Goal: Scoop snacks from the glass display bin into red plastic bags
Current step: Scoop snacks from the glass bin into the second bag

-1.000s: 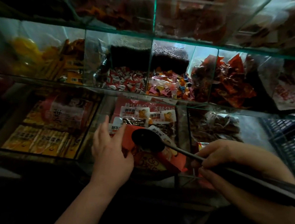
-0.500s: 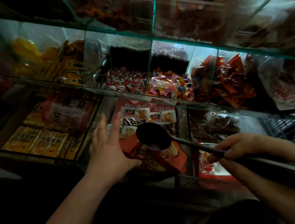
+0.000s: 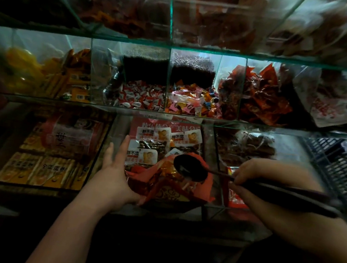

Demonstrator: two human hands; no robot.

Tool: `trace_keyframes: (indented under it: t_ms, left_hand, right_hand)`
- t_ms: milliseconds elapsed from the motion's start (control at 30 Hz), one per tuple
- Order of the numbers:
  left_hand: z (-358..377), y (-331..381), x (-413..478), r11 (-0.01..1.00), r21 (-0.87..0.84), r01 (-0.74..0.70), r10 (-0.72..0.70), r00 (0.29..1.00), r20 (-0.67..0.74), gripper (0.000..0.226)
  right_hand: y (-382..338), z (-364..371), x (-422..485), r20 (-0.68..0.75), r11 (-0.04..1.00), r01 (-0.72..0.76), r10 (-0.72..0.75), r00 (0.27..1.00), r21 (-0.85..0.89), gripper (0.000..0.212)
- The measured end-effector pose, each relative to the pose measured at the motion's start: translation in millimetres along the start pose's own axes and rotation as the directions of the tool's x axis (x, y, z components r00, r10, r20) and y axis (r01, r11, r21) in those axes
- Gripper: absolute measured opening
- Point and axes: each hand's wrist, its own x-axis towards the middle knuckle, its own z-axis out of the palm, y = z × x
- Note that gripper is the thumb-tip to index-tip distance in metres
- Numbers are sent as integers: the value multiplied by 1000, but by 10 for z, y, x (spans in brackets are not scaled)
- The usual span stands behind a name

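While right hand (image 3: 269, 174) pinches ladle (image 3: 190, 168) — left hand (image 3: 113, 178) splays.

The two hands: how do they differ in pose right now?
The left hand has straight, spread fingers laid against the side of the red bag; the right hand has curled fingers in a grip on the handle of the black scoop. The left hand only steadies the bag; the right hand holds the scoop's bowl over the bag's mouth. Both are bare and reach into the same glass bin.
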Motion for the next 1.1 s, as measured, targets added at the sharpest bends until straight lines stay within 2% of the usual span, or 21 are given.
trace_keyframes:
  t_ms: [33, 67, 100, 133, 233, 300, 367, 433, 500, 567, 633, 733, 800, 867, 933, 1033, 1100]
  left_hand:
    - [18, 12, 4, 1000, -5, -7, 7, 1000, -9, 165]
    - [39, 18, 12, 1000, -4, -15, 15, 1000, -20, 164]
    - [59, 15, 22, 1000, -3, -18, 18, 999, -38, 163]
    - [81, 9, 29, 1000, -12, -17, 16, 998, -66, 161]
    - [154, 32, 12, 994, -107, 25, -36, 994, -107, 153]
    - [206, 29, 1, 983, -178, 46, -53, 998, -38, 148]
    - [211, -40, 40, 962, -271, 7, -2, 1000, 20, 142]
    - [160, -159, 144, 896, -440, -58, 1, 992, -130, 128]
    - [110, -250, 237, 809, -574, -125, -108, 929, -354, 105]
    - [156, -264, 250, 761, -637, -124, -214, 879, -427, 92]
    - [279, -186, 192, 758, -651, -41, -240, 910, -337, 101]
    - [465, -42, 71, 862, -503, 60, -143, 981, -130, 132]
    - [510, 19, 19, 915, -399, 67, -72, 997, 3, 139]
    - [434, 7, 34, 928, -369, 44, -10, 996, 92, 136]
    - [299, -70, 106, 871, -491, 22, 46, 991, 125, 132]
    - [167, -117, 165, 731, -681, 43, 83, 985, 152, 130]
    - [185, -98, 180, 678, -733, 62, 107, 977, 182, 128]
  right_hand:
    - [38, -50, -9, -43, 982, 152, -158, 986, -111, 12]
    - [64, -9, 83, -162, 951, 207, -247, 955, -231, 14]
    - [120, 100, 40, -290, 924, 284, -354, 889, -256, 18]
    - [194, 202, 31, -308, 899, 336, -415, 856, -280, 16]
    - [178, 391, 197, -210, 874, 307, -403, 891, -376, 38]
    - [222, 492, 325, -185, 876, 265, -361, 914, -402, 53]
    - [260, 539, 345, -173, 891, 271, -351, 920, -365, 49]
    - [278, 498, 293, -212, 914, 305, -365, 907, -267, 32]
    - [295, 415, 224, -284, 929, 335, -367, 886, -155, 17]
    - [300, 353, 160, -304, 926, 373, -370, 878, -48, 13]
    - [268, 335, 146, -297, 909, 417, -397, 868, 2, 12]
    - [243, 439, 245, -365, 899, 433, -426, 828, -67, 16]
    - [233, 580, 354, -415, 912, 381, -410, 813, -154, 16]
    - [243, 736, 446, -486, 948, 287, -318, 814, -140, 16]
    - [289, 857, 518, -563, 972, 231, -215, 798, -45, 19]
    - [313, 903, 588, -644, 970, 214, -91, 760, 115, 31]
    - [284, 861, 634, -673, 971, 207, -74, 736, 120, 33]
